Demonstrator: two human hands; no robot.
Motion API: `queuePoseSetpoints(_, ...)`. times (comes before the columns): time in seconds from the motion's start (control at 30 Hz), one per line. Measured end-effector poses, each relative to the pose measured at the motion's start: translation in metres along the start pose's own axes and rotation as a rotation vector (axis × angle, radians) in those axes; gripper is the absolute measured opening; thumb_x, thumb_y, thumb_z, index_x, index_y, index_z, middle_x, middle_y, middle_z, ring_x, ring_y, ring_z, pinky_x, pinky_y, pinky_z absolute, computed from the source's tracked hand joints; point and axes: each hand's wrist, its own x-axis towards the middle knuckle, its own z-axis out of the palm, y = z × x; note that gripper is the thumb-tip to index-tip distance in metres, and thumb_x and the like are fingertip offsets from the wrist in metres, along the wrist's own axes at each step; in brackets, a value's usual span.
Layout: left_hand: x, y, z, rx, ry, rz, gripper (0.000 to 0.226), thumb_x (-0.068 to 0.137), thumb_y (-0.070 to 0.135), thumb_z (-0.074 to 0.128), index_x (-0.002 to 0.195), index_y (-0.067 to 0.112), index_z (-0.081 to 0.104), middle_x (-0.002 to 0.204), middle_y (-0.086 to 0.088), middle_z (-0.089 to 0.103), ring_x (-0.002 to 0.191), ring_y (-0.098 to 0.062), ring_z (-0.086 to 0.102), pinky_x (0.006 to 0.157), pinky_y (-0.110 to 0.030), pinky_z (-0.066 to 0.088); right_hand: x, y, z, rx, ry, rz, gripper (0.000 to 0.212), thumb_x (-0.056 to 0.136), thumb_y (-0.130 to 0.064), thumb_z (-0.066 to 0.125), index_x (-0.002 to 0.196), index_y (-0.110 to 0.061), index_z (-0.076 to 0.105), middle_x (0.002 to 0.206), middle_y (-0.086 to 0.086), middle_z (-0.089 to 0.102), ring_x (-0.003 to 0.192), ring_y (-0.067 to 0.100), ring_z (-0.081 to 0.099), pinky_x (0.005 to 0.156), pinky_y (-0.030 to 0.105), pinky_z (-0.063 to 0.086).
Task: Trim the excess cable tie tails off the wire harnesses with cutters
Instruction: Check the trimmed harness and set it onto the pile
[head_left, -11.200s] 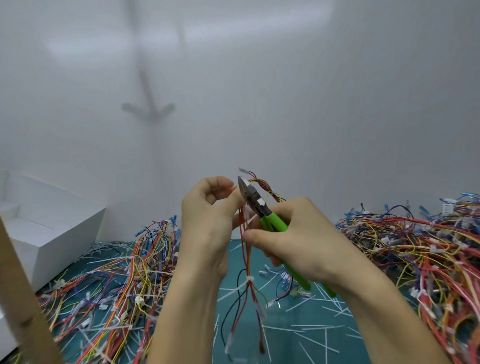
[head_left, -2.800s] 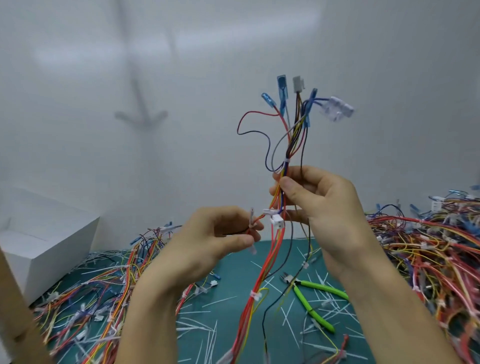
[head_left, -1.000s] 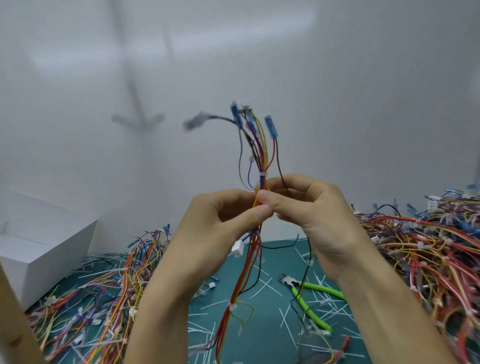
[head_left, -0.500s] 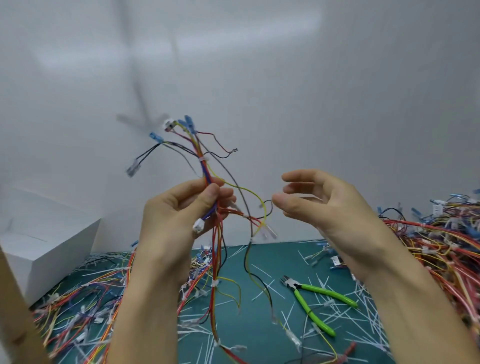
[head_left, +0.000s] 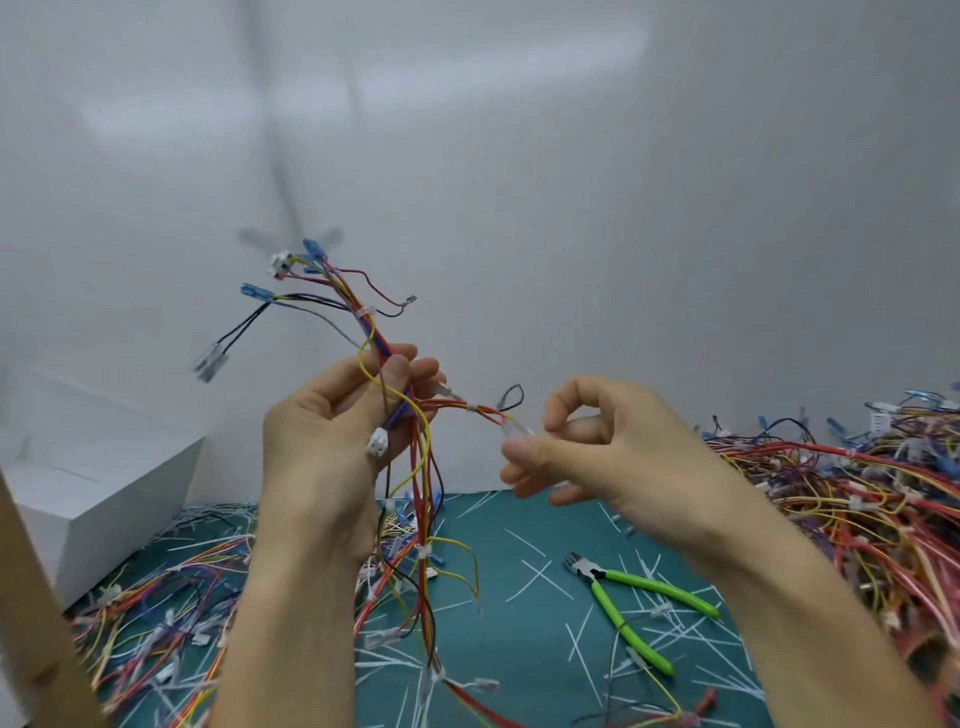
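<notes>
My left hand (head_left: 322, 457) grips a wire harness (head_left: 422, 499) of red, yellow, blue and black wires and holds it upright in front of the white wall. Its blue and white connectors fan out above the hand, and its lower end hangs down to the mat. A short side branch runs to the right. My right hand (head_left: 613, 457) pinches the clear terminal at that branch's end between thumb and curled fingers. The green-handled cutters (head_left: 654, 587) lie on the green mat (head_left: 519, 639) below my right hand, and neither hand touches them.
A big heap of harnesses (head_left: 857, 509) fills the right side, and another heap (head_left: 156, 613) lies at the left. Several cut white tie tails (head_left: 540, 577) litter the mat. A white box (head_left: 93, 483) stands at the left, with a wooden post (head_left: 31, 623) in front of it.
My right hand, open and apart half a second ago, has moved in and closed on the side branch's end. My left hand keeps its grip. The cutters stay on the mat.
</notes>
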Motion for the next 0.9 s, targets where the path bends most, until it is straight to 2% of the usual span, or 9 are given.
queuePoseSetpoints(0.07,0.000,-0.001,0.001,0.029,-0.014,-0.006,0.023,0.071,0.021,0.069,0.091,0.009,0.073,0.081,-0.007,0.078,0.076,-0.020,0.076,0.063,-0.022,0.059,0.002,0.001,0.003,-0.084,0.148,-0.034,0.032,0.078,-0.045,0.075,0.092,-0.023,0.057,0.089,-0.008,0.075,0.084,0.012,0.072,0.078,0.044,0.059)
queuePoseSetpoints(0.17,-0.001,-0.002,0.002,0.098,-0.055,0.001,0.024,0.072,0.021,0.070,0.093,0.010,0.074,0.084,-0.008,0.078,0.080,-0.021,0.076,0.069,-0.025,0.061,0.004,0.002,0.007,-0.214,0.287,-0.164,0.027,0.077,-0.049,0.073,0.095,-0.034,0.060,0.098,-0.020,0.066,0.092,-0.003,0.064,0.076,0.026,0.052)
queuePoseSetpoints(0.27,-0.004,-0.004,0.006,0.174,-0.097,0.026,0.026,0.069,0.023,0.073,0.092,0.012,0.077,0.088,-0.007,0.078,0.085,-0.019,0.076,0.073,-0.027,0.061,0.005,0.002,0.013,-0.100,0.257,-0.289,0.015,0.084,-0.037,0.073,0.096,-0.032,0.067,0.098,-0.019,0.070,0.095,-0.001,0.066,0.080,0.023,0.053)
queuePoseSetpoints(0.33,-0.006,-0.004,0.010,0.216,-0.122,0.041,0.024,0.067,0.026,0.074,0.088,0.017,0.079,0.085,-0.004,0.078,0.080,-0.015,0.075,0.066,-0.024,0.059,0.005,0.002,0.017,-0.034,0.199,-0.339,0.010,0.089,-0.029,0.072,0.098,-0.028,0.072,0.096,-0.015,0.074,0.094,0.001,0.069,0.080,0.022,0.053)
queuePoseSetpoints(0.5,-0.011,-0.004,0.019,0.200,-0.229,-0.026,0.022,0.065,0.026,0.076,0.086,0.019,0.082,0.083,-0.004,0.078,0.075,-0.011,0.074,0.066,-0.017,0.056,0.009,0.006,0.021,-0.002,0.175,-0.351,0.015,0.091,-0.019,0.069,0.104,-0.021,0.077,0.095,-0.008,0.077,0.094,0.008,0.072,0.090,0.036,0.056)
queuePoseSetpoints(0.6,-0.012,-0.002,0.018,0.304,-0.259,-0.021,0.021,0.070,0.034,0.073,0.090,0.030,0.081,0.085,0.004,0.078,0.076,-0.002,0.071,0.056,-0.011,0.049,0.009,0.006,0.017,0.085,0.164,-0.335,0.015,0.089,-0.015,0.071,0.099,-0.022,0.079,0.091,-0.006,0.078,0.091,0.011,0.073,0.091,0.039,0.057)
queuePoseSetpoints(0.7,-0.014,-0.001,0.018,0.376,-0.298,-0.011,0.024,0.075,0.042,0.068,0.094,0.034,0.080,0.084,0.008,0.077,0.073,0.000,0.064,0.050,-0.012,0.042,0.009,0.006,0.015,0.164,0.148,-0.316,0.013,0.087,-0.013,0.073,0.091,-0.024,0.080,0.086,-0.001,0.078,0.089,0.022,0.073,0.086,0.041,0.059)
queuePoseSetpoints(0.8,-0.015,-0.001,0.019,0.386,-0.334,-0.023,0.021,0.086,0.037,0.063,0.098,0.033,0.079,0.081,0.009,0.074,0.064,0.000,0.054,0.052,-0.016,0.044,0.009,0.006,0.012,0.244,0.171,-0.298,0.016,0.083,-0.009,0.075,0.080,-0.024,0.079,0.078,0.000,0.077,0.072,0.009,0.069,0.065,0.024,0.054)
queuePoseSetpoints(0.9,-0.015,0.002,0.016,0.365,-0.335,-0.050,0.024,0.091,0.038,0.057,0.099,0.031,0.079,0.093,0.004,0.075,0.067,-0.006,0.061,0.056,-0.018,0.051,0.009,0.006,0.007,0.295,0.225,-0.260,0.012,0.083,-0.010,0.074,0.084,-0.021,0.077,0.079,0.000,0.077,0.072,0.007,0.069,0.060,0.021,0.053)
